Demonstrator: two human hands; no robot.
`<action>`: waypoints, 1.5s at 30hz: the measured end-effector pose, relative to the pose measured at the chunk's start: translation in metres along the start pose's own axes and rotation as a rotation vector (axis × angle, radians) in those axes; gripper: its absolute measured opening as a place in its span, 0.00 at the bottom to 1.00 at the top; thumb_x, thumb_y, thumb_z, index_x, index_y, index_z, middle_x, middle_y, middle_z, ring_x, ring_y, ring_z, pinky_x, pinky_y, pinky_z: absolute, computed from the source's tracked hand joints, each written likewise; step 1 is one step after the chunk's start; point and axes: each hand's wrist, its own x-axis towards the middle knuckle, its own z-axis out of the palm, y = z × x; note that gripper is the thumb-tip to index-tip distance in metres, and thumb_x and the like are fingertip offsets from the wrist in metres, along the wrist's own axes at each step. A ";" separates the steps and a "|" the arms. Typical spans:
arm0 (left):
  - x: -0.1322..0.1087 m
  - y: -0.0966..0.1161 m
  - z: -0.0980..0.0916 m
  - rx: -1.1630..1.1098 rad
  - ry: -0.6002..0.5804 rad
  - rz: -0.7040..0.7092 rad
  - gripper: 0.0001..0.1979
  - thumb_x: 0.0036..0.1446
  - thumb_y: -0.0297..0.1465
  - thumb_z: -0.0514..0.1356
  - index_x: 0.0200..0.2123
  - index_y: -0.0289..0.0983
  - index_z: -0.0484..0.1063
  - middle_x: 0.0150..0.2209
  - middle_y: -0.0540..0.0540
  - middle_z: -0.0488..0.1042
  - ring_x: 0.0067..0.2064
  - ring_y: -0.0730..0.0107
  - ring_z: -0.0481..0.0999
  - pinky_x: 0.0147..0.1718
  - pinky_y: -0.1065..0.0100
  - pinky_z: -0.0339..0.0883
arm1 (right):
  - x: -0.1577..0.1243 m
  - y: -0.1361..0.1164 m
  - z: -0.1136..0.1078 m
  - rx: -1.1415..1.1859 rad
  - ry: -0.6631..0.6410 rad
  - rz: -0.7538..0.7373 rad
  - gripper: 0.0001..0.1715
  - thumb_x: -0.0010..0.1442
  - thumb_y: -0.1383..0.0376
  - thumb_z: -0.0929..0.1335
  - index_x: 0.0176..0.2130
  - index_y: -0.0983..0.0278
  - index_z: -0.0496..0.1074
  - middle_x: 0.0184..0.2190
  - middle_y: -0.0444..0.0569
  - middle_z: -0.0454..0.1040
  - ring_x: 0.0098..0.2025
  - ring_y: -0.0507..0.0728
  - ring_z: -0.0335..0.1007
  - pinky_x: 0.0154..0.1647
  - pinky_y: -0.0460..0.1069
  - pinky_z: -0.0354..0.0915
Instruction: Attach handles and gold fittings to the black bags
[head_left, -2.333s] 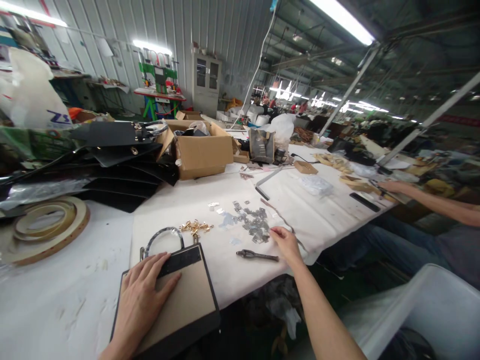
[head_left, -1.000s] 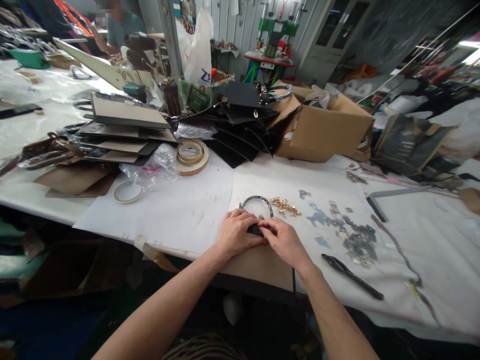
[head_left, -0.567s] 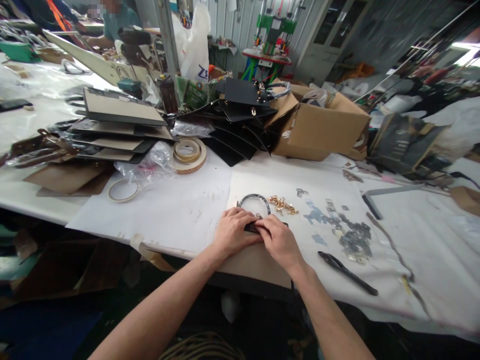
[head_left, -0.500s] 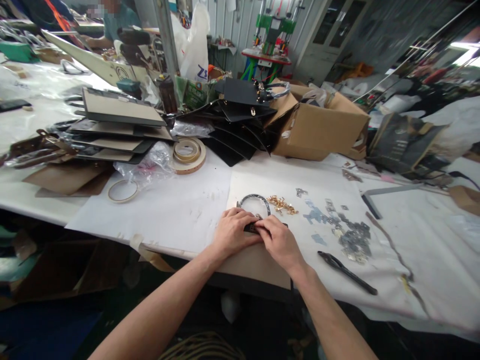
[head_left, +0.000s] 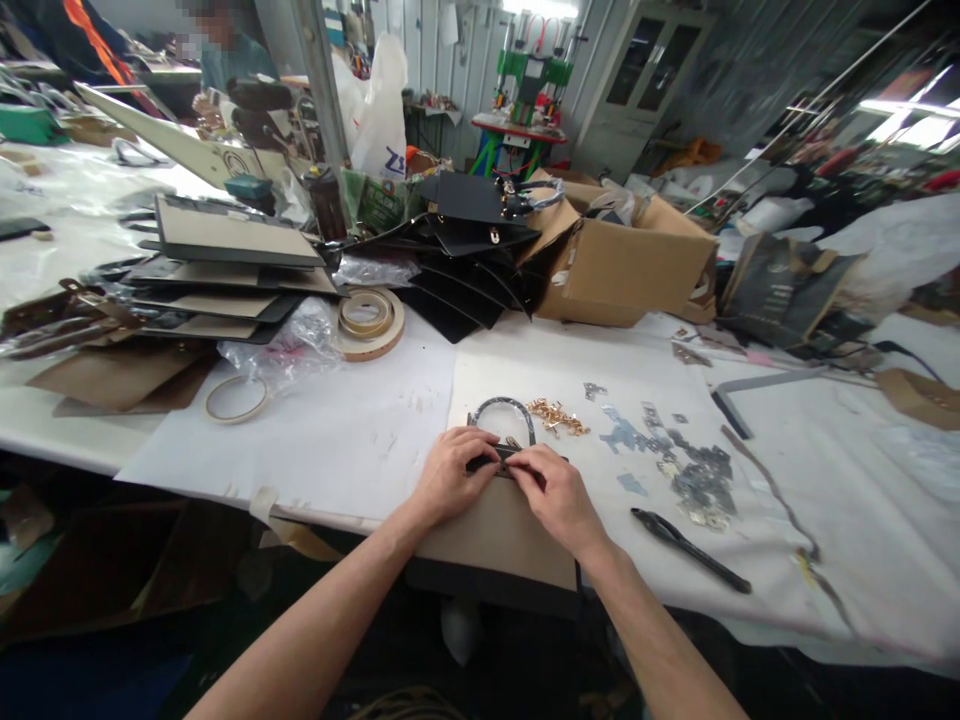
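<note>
A bag panel point(head_left: 502, 530), beige with dark edges, lies at the table's front edge, its black top strip under my fingers. A dark curved handle point(head_left: 504, 402) in clear wrap arches beyond it. My left hand point(head_left: 457, 475) rests on the panel's left part, fingers bent and closed on the black strip. From the right, my right hand point(head_left: 551, 485) pinches at the same strip, its fingertips almost meeting the left ones. Anything small between the fingertips is too tiny to make out. Gold-coloured fittings point(head_left: 556, 416) are heaped just past my right hand.
Dark metal plates point(head_left: 701, 475) and a black-handled tool point(head_left: 690, 550) lie at right. Tape rolls point(head_left: 371, 322), stacked panels point(head_left: 232, 240) and a cardboard box point(head_left: 626, 265) stand farther back. A person point(head_left: 232, 50) sits at the far left.
My fingers have shifted on the black strip; the left fingers have drawn back and bent, showing more of it. The whole view has tilted slightly.
</note>
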 end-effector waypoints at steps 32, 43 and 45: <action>0.002 0.004 -0.003 0.041 -0.097 0.037 0.08 0.57 0.24 0.64 0.38 0.42 0.76 0.51 0.46 0.81 0.58 0.57 0.75 0.59 0.51 0.68 | -0.003 0.004 -0.004 0.035 -0.042 0.061 0.08 0.66 0.68 0.67 0.37 0.60 0.76 0.37 0.47 0.74 0.37 0.56 0.71 0.40 0.52 0.67; 0.002 0.006 -0.010 -0.002 -0.165 0.056 0.15 0.56 0.24 0.61 0.44 0.44 0.78 0.53 0.46 0.81 0.59 0.55 0.74 0.61 0.50 0.67 | -0.018 0.010 -0.001 0.158 -0.052 -0.042 0.06 0.65 0.69 0.68 0.38 0.59 0.75 0.43 0.48 0.73 0.42 0.56 0.71 0.43 0.51 0.68; 0.002 0.005 -0.008 0.009 -0.136 0.064 0.12 0.59 0.26 0.62 0.46 0.44 0.79 0.52 0.46 0.82 0.58 0.57 0.75 0.60 0.51 0.67 | -0.019 0.012 -0.002 0.246 -0.010 0.024 0.02 0.66 0.64 0.69 0.38 0.59 0.75 0.41 0.47 0.74 0.41 0.56 0.72 0.44 0.51 0.68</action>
